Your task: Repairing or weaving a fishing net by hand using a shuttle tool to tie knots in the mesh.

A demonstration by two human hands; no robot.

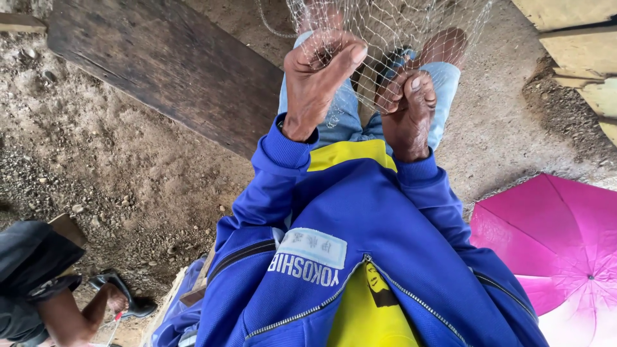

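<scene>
Fine pale net [392,26] stretched over the knees, above the dirt floor [128,173]. Left hand [318,80] pinching mesh, fingers closed; right hand [408,106] fisted on gathered strands. Likely light, limp, snag-prone; best gripped at bunched mesh.

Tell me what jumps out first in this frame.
Both hands stand out at top centre: the left hand and right hand are raised together, fingers pinching a fine pale net that hangs over the knees. Below them a bright blue jacket over yellow fills the middle. A pink umbrella lies open on the dirt at lower right, and a dark wooden plank crosses the upper left.
</scene>
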